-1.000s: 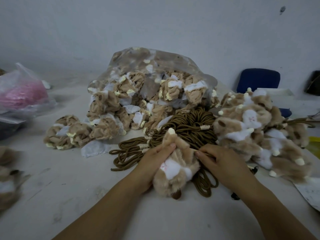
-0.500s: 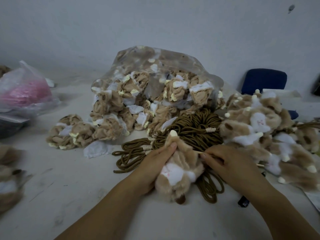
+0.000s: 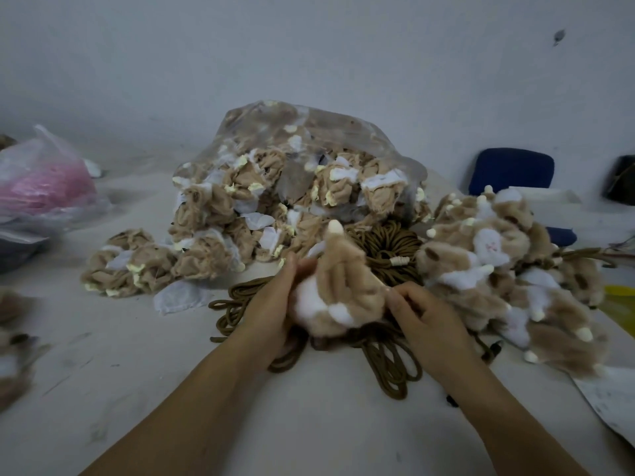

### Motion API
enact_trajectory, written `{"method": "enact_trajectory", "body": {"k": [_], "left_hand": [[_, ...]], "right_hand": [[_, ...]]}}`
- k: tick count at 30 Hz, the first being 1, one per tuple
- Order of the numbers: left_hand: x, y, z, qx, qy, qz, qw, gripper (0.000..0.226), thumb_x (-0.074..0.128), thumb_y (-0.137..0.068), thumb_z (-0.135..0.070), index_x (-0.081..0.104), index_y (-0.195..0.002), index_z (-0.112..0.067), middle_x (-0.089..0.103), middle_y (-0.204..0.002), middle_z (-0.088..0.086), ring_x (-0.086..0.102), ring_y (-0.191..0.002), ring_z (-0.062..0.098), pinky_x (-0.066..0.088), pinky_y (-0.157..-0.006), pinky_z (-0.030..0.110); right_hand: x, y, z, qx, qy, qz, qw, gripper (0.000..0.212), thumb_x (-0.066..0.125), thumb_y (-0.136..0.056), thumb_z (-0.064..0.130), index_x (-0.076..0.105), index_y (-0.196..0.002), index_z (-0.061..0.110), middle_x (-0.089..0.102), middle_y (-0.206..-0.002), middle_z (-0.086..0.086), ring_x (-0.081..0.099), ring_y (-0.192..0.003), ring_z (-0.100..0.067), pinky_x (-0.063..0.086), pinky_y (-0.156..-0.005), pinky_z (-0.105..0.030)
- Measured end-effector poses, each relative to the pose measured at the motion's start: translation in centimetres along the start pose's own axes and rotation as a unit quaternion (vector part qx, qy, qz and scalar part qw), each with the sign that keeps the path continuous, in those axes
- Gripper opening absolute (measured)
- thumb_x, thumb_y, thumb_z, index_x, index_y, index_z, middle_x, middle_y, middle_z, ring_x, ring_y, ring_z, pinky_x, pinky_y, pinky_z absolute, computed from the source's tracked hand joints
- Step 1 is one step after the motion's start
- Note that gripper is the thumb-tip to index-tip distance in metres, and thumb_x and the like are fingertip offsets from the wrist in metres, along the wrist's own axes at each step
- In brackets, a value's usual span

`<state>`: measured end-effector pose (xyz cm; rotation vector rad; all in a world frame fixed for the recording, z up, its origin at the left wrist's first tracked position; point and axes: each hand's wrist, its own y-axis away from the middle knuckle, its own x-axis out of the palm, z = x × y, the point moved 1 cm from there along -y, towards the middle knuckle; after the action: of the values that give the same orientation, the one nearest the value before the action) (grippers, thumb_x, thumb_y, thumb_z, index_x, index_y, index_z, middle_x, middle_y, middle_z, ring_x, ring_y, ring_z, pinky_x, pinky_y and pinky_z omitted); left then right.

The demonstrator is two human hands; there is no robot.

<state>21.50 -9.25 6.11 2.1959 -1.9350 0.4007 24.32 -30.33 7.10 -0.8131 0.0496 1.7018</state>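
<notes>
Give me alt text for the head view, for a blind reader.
The left hand and right hand hold a tan-and-white plush toy over coiled brown cord on a table. Behind lies a clear bag of plush skins; stuffed toys are piled at right.

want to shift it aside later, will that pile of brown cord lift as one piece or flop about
Likely floppy: the brown cord lies in soft loops that sag flat on the table. It would probably lift mostly together, since a pale binding ties some strands, but loose loops may trail and snag.
</notes>
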Motion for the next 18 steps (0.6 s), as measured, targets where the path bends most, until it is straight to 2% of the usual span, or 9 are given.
{"method": "enact_trajectory", "body": {"k": [1, 3, 6, 8, 10, 11, 14, 16, 18], "left_hand": [[0.1, 0.2, -0.6, 0.031, -0.008, -0.003, 0.999, 0.057, 0.039, -0.091, -0.063, 0.067, -0.124, -0.027, 0.069, -0.124, 0.001, 0.065, -0.115, 0.012, 0.055, -0.081, 0.018], [0.9, 0.8, -1.1, 0.075, -0.087, 0.019, 0.993, 0.047, 0.043, -0.092, -0.066, 0.059, -0.128, -0.041, 0.065, -0.129, -0.008, 0.063, -0.113, 0.003, 0.054, -0.084, 0.018], [1.8, 1.2, 0.4, 0.107, -0.200, 0.040, 0.973, 0.038, 0.065, -0.084, -0.056, 0.059, -0.118, -0.042, 0.068, -0.115, -0.020, 0.064, -0.108, 0.002, 0.054, -0.085, 0.020], [2.0, 1.5, 0.6, 0.105, -0.188, 0.012, 0.976, 0.022, 0.066, -0.089, -0.045, 0.065, -0.107, -0.031, 0.073, -0.103, -0.010, 0.069, -0.098, 0.014, 0.056, -0.080, 0.028], [1.8, 1.6, 0.4, 0.091, -0.158, 0.006, 0.983, 0.027, 0.059, -0.085, -0.047, 0.070, -0.101, -0.028, 0.075, -0.099, 0.001, 0.071, -0.093, 0.024, 0.058, -0.079, 0.037], [1.4, 1.5, 0.2, 0.084, -0.147, 0.002, 0.986, 0.029, 0.058, -0.082, -0.050, 0.072, -0.098, -0.031, 0.076, -0.098, 0.002, 0.072, -0.092, 0.024, 0.059, -0.076, 0.037], [0.4, 1.4, -0.5, 0.085, -0.131, 0.008, 0.988, 0.022, 0.057, -0.080, -0.053, 0.075, -0.090, -0.045, 0.077, -0.096, -0.006, 0.073, -0.090, 0.013, 0.056, -0.068, 0.020], [-0.2, 1.3, -1.0, 0.081, -0.141, 0.009, 0.987, 0.026, 0.062, -0.078, -0.057, 0.076, -0.091, -0.039, 0.077, -0.096, -0.001, 0.073, -0.088, 0.014, 0.058, -0.070, 0.024], [-0.5, 1.3, -1.1, 0.059, -0.146, 0.033, 0.987, 0.044, 0.071, -0.072, -0.061, 0.076, -0.093, -0.022, 0.076, -0.094, 0.012, 0.071, -0.083, 0.019, 0.057, -0.072, 0.030]], "right_hand": [[0.1, 0.0, 0.1, -0.001, -0.008, -0.006, 1.000, 0.025, 0.048, -0.095, 0.038, 0.063, -0.078, 0.028, 0.058, -0.064, 0.012, 0.051, -0.054, 0.002, 0.035, -0.047, -0.010], [0.2, 0.1, 0.5, -0.008, -0.022, -0.009, 1.000, 0.031, 0.044, -0.090, 0.051, 0.063, -0.080, 0.028, 0.056, -0.063, 0.008, 0.049, -0.052, 0.000, 0.035, -0.046, -0.012], [0.5, 0.3, 0.3, -0.022, -0.007, -0.004, 1.000, 0.039, 0.039, -0.084, 0.061, 0.061, -0.079, 0.029, 0.057, -0.065, 0.004, 0.050, -0.055, -0.006, 0.035, -0.048, -0.018], [0.2, 0.2, 0.2, -0.014, 0.013, -0.014, 1.000, 0.036, 0.041, -0.086, 0.058, 0.060, -0.078, 0.030, 0.059, -0.068, 0.008, 0.054, -0.059, -0.005, 0.038, -0.049, -0.020], [-0.4, 0.0, -0.1, -0.003, 0.046, -0.020, 0.999, 0.029, 0.043, -0.089, 0.053, 0.059, -0.078, 0.032, 0.061, -0.070, 0.012, 0.056, -0.063, -0.003, 0.043, -0.052, -0.025], [-0.8, -0.1, -0.3, -0.008, 0.079, -0.018, 0.997, 0.028, 0.043, -0.089, 0.053, 0.059, -0.077, 0.033, 0.060, -0.067, 0.012, 0.056, -0.064, -0.003, 0.044, -0.053, -0.028], [-2.0, -0.5, -0.3, -0.055, 0.176, 0.000, 0.983, 0.034, 0.037, -0.085, 0.060, 0.061, -0.078, 0.035, 0.056, -0.065, 0.011, 0.054, -0.070, -0.003, 0.044, -0.054, -0.028], [-2.6, -0.6, 0.0, -0.090, 0.213, 0.019, 0.973, 0.043, 0.033, -0.083, 0.066, 0.062, -0.076, 0.035, 0.055, -0.066, 0.010, 0.052, -0.072, -0.005, 0.040, -0.053, -0.026], [-2.9, -0.6, 0.3, -0.117, 0.218, 0.058, 0.967, 0.045, 0.034, -0.081, 0.068, 0.064, -0.073, 0.036, 0.056, -0.067, 0.010, 0.053, -0.070, -0.006, 0.040, -0.055, -0.026]]}}
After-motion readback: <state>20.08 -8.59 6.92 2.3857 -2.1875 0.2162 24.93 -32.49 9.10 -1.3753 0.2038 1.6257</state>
